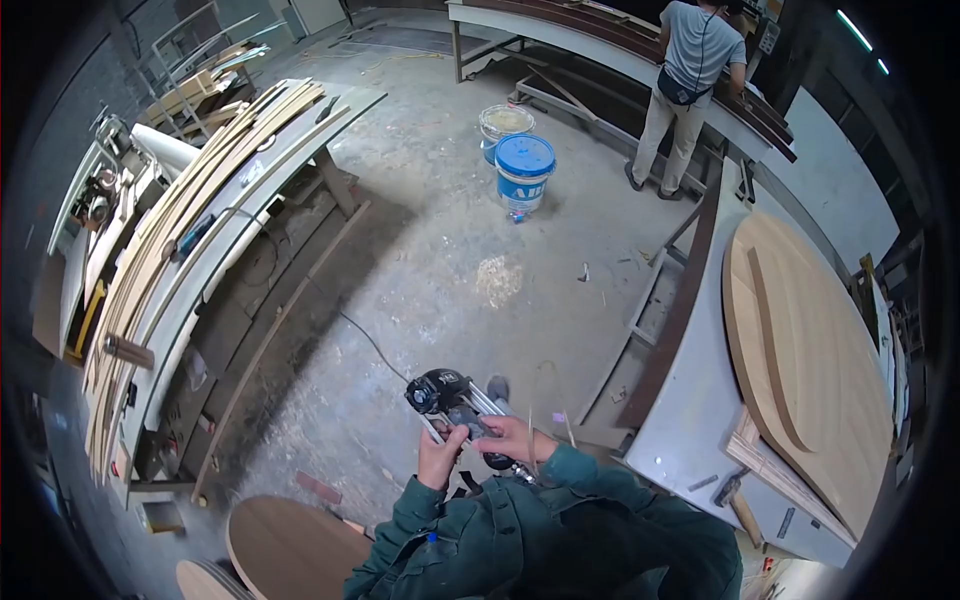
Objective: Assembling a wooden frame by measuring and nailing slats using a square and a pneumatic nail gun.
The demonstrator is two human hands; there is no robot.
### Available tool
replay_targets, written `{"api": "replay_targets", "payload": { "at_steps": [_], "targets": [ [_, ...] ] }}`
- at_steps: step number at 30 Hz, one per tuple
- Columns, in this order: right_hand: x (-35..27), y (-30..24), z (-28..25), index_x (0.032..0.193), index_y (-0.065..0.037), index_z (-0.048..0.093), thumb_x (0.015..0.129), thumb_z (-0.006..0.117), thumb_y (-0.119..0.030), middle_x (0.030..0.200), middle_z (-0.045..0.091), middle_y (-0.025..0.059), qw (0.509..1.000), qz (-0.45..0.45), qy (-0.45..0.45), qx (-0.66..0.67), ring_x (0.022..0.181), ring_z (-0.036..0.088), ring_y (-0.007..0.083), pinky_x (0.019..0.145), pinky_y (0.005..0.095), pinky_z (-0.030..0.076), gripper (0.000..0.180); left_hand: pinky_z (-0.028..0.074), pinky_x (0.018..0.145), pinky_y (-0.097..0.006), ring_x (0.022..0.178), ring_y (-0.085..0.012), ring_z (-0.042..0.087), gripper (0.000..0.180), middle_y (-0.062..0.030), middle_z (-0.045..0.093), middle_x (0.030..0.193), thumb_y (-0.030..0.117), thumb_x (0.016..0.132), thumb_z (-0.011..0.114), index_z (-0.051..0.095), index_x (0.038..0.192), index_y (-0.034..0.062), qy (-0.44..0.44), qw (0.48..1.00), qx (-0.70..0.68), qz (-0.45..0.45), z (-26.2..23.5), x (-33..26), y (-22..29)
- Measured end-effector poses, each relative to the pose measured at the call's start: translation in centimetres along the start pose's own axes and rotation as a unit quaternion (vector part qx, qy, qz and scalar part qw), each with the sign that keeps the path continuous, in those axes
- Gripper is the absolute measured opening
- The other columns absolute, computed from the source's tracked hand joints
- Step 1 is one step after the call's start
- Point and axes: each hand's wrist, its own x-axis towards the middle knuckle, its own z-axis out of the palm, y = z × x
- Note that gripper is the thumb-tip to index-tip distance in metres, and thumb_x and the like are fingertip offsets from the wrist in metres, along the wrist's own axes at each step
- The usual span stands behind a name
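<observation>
In front of my body I hold a corded power tool (pixel 440 388) with a black round motor housing and pale metal rods or plates. My left hand (pixel 438 456) is closed on its near left side, thumb on top. My right hand (pixel 512 438) grips it from the right, fingers pressed near a grey part in the middle. Its exact kind is hard to make out, since my hands cover much of the near side. A dark cord (pixel 366 338) runs from the housing away to the left, toward the bench.
A bench (pixel 345 115) with long wood strips (pixel 150 275) stands left. Blue-lidded bucket (pixel 525 160) and a second bucket (pixel 506 121) stand ahead. At right, an oval wood panel (pixel 800 330) and a hammer (pixel 740 505) lie on a table. A person (pixel 697 60) works at a far bench.
</observation>
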Motion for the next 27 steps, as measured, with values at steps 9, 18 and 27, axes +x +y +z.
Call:
{"api": "replay_targets", "payload": {
  "at_steps": [9, 18, 27],
  "targets": [
    [19.2, -17.1, -15.7, 0.101, -0.001, 0.061, 0.085, 0.067, -0.045, 0.08, 0.064, 0.0121, 0.966, -0.122, 0.088, -0.211, 0.074, 0.06, 0.0169, 0.069, 0.0336, 0.049, 0.047, 0.051, 0.075, -0.028, 0.084, -0.013, 0.063, 0.026, -0.0028, 0.066, 0.094, 0.003, 0.085, 0.066, 0.06, 0.109, 0.005, 0.003, 0.991, -0.127, 0.035, 2.2, 26.9, 15.5],
    [32.1, -25.1, -36.1, 0.132, -0.001, 0.054, 0.1, 0.053, -0.022, 0.106, 0.069, 0.0079, 0.99, -0.091, 0.107, 0.033, 0.093, 0.064, 0.0128, 0.088, 0.0281, 0.051, 0.038, 0.047, 0.069, -0.024, 0.078, -0.0095, 0.058, 0.032, 0.0, 0.063, 0.092, 0.0, 0.078, 0.07, 0.059, 0.108, 0.0048, 0.105, 0.975, -0.14, 0.134, 1.6, 49.6, 30.8],
    [34.6, -16.3, -54.9, 0.107, -0.002, 0.068, 0.084, 0.059, -0.038, 0.111, 0.066, 0.0164, 0.774, 0.418, 0.056, -0.473, 0.104, 0.062, 0.0352, 0.089, 0.0443, 0.049, 0.043, 0.051, 0.078, -0.031, 0.084, -0.0137, 0.061, 0.047, -0.005, 0.063, 0.097, 0.006, 0.07, 0.081, 0.055, 0.108, 0.0003, 0.054, 0.974, -0.046, 0.216, 3.1, 74.9, 48.6]
  ]
}}
